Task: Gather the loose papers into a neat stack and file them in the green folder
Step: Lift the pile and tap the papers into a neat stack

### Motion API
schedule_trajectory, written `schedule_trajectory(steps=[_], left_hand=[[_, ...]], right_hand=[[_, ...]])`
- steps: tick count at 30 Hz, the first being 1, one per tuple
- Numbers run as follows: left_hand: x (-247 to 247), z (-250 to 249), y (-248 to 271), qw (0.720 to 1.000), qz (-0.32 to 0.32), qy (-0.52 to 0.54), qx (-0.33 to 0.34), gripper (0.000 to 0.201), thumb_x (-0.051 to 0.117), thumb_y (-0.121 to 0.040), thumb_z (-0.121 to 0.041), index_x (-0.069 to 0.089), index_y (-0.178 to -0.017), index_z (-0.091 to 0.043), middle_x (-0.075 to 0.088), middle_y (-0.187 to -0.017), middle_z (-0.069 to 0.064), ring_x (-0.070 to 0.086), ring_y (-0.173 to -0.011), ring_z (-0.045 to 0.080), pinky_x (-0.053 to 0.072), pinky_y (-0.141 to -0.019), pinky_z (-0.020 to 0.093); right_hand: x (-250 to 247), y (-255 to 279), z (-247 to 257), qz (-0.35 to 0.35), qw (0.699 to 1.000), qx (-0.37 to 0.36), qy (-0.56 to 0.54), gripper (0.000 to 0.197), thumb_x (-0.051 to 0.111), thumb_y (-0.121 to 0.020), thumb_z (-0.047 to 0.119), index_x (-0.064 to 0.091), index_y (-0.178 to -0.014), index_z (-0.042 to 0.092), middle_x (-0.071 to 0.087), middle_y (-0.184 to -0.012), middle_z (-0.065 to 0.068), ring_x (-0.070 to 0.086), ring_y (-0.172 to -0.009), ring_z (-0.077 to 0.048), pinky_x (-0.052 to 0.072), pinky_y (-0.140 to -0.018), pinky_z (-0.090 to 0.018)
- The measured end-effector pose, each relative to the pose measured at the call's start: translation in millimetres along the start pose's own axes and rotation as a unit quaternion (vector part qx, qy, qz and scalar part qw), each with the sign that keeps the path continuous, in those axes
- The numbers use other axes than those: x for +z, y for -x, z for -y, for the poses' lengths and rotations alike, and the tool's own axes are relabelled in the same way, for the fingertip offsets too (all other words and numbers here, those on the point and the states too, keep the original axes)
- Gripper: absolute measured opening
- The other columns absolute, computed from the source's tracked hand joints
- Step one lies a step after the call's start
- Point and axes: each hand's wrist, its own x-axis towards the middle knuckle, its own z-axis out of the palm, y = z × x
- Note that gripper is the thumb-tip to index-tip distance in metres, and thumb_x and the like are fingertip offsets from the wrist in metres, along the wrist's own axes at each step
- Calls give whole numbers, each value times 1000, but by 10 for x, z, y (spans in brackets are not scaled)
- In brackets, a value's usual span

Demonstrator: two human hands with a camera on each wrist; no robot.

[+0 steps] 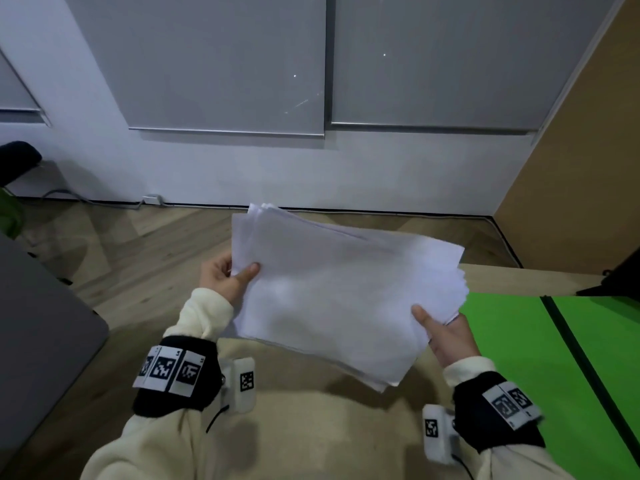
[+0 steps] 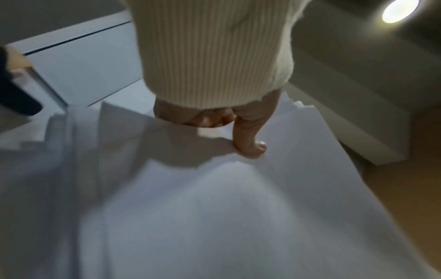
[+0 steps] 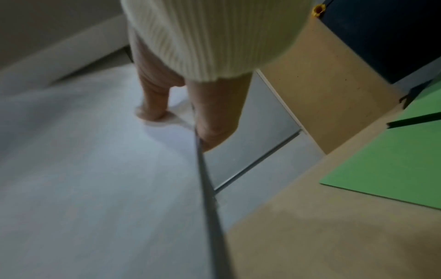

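A stack of white papers [image 1: 339, 292] is held in the air above the beige table [image 1: 311, 427], its edges uneven and fanned at the far corner. My left hand [image 1: 228, 275] grips the stack's left edge, thumb on top, fingers underneath. My right hand [image 1: 446, 334] pinches the right corner the same way. The left wrist view shows the thumb [image 2: 250, 145] pressing the papers [image 2: 214, 207]. The right wrist view shows the thumb [image 3: 152, 105] on the sheets [image 3: 95, 169]. The green folder [image 1: 540, 358] lies open on the table at the right, with a dark spine line [image 1: 581, 362].
A grey tabletop [image 1: 41, 327] stands at the left. Wooden floor [image 1: 145, 244] and a white wall with a socket and cable lie ahead. A brown panel [image 1: 571, 168] rises at the right, with a dark object [image 1: 620, 275] at the table's far right corner.
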Motion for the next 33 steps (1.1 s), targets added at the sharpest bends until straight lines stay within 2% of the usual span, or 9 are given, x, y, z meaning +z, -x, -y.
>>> schedule_trajectory(steps=[5, 7, 10, 13, 16, 20, 22, 29, 33], left_hand=[[-40, 307, 41, 998, 18, 42, -34, 13, 71, -72, -12, 62, -79, -17, 74, -63, -14, 68, -57, 0, 58, -58, 19], [-19, 462, 123, 998, 17, 24, -50, 24, 71, -73, 3, 62, -81, -17, 73, -61, -19, 66, -57, -7, 56, -58, 11], [47, 735, 316, 996, 49, -29, -75, 28, 76, -68, 3, 66, -81, -20, 71, -61, -24, 64, -62, -13, 54, -65, 12], [66, 876, 439, 992, 62, -28, -103, 25, 80, -53, -23, 72, -77, -20, 73, -64, -18, 67, -65, -7, 55, -70, 21], [81, 843, 432, 993, 71, -14, -97, 22, 81, -59, -16, 73, -79, -21, 75, -69, -18, 69, -72, -5, 55, -69, 12], [104, 734, 374, 993, 77, 11, -92, 16, 78, -64, -14, 75, -77, -23, 76, -71, -17, 70, -73, -5, 52, -67, 7], [123, 729, 341, 991, 52, 18, -119, 31, 81, -52, -35, 73, -78, -20, 75, -66, -14, 70, -67, -3, 53, -63, 11], [159, 782, 260, 981, 3, 45, -187, 55, 77, -37, -51, 68, -80, -16, 71, -83, 5, 67, -80, 21, 51, -80, 30], [239, 754, 217, 973, -53, 68, -216, 33, 75, -62, -43, 58, -75, -18, 61, -77, 1, 58, -82, 23, 45, -80, 29]], right_hand=[[112, 15, 360, -66, 989, -131, 34, 20, 69, -77, 2, 65, -92, 15, 70, -65, 30, 65, -65, 15, 49, -62, -4], [150, 107, 370, -42, 988, -140, 45, 18, 77, -69, 24, 67, -83, 19, 71, -66, 27, 65, -66, 14, 50, -62, -6], [150, 182, 93, -43, 994, -85, 60, 61, 80, -51, 55, 70, -91, 10, 72, -68, 13, 66, -72, -2, 56, -71, -20], [178, 212, -68, -80, 994, -66, 46, 59, 79, -56, 49, 68, -95, 5, 65, -79, 6, 60, -74, -16, 53, -59, -15], [199, 156, -4, -101, 990, -87, 37, 9, 74, -75, 16, 66, -78, 19, 68, -65, 16, 59, -64, -5, 47, -50, -6], [206, 23, 83, -86, 985, -136, 58, 9, 71, -77, 6, 67, -77, 13, 68, -58, 21, 56, -53, 9, 46, -55, -9], [163, -24, 66, -87, 984, -145, 61, 13, 70, -79, 7, 67, -73, 18, 68, -59, 17, 54, -54, 5, 46, -55, -12], [-74, 34, -32, 4, 996, -84, -18, 30, 74, -63, 35, 62, -89, 25, 67, -84, 9, 61, -77, -10, 49, -69, -21], [48, 109, 9, -3, 995, -98, -2, 46, 67, -66, 58, 64, -92, 20, 69, -83, 15, 62, -73, 4, 50, -64, -12]])
